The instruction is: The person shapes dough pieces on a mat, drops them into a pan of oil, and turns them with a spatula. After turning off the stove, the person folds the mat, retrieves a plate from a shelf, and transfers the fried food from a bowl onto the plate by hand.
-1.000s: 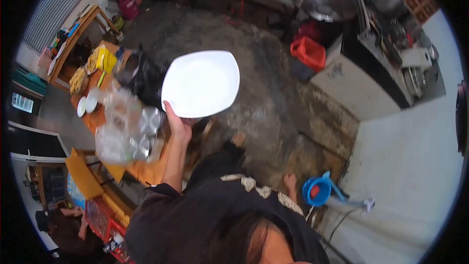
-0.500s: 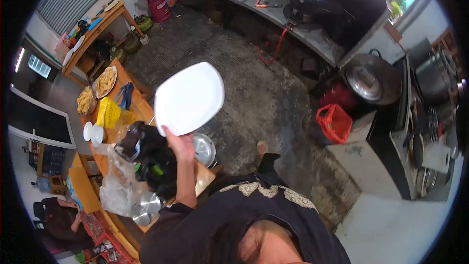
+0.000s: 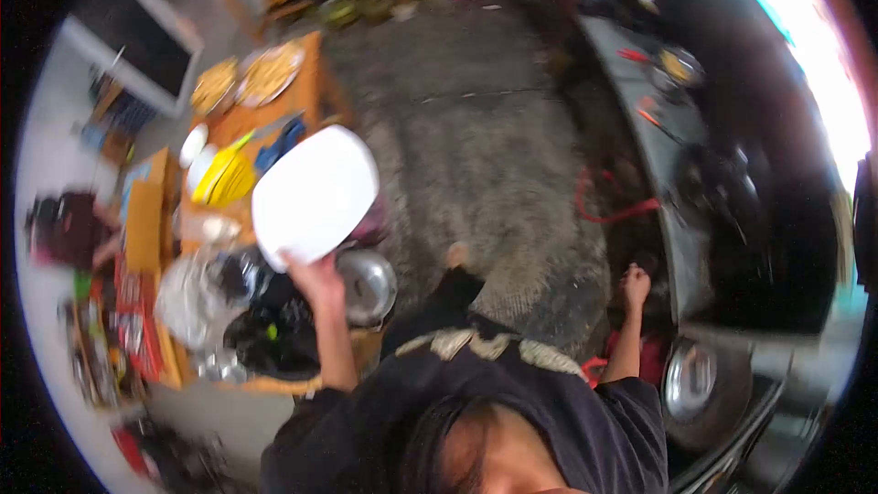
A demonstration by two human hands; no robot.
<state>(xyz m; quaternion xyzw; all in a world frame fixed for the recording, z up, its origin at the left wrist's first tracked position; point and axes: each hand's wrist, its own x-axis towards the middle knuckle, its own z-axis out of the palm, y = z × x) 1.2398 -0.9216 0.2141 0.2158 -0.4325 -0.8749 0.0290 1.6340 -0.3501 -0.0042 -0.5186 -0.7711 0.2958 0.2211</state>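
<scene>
My left hand (image 3: pixel 315 282) grips the near edge of a white, rounded-square plate (image 3: pixel 318 192), thumb on top, holding it up beside the wooden table. Under that hand are a metal lid or bowl (image 3: pixel 366 287) and black plastic bags (image 3: pixel 270 338). My right hand (image 3: pixel 636 285) is out to the right, its fingers curled into a fist near the edge of the cooking counter (image 3: pixel 672 261); I make out nothing in it. Motion blurs the view a little.
On the wooden table (image 3: pixel 315 82) are two dishes of yellowish food, a yellow bag (image 3: pixel 224 178) and a clear plastic bag (image 3: pixel 187 302). A red hose (image 3: pixel 613 217) hangs off the counter. A large lidded pan (image 3: pixel 692 382) stands at lower right. Another person (image 3: pixel 78 230) is at far left.
My view has swung toward the right, and the counter now runs down the right side. My right hand has come into view. The plate stays in my left hand.
</scene>
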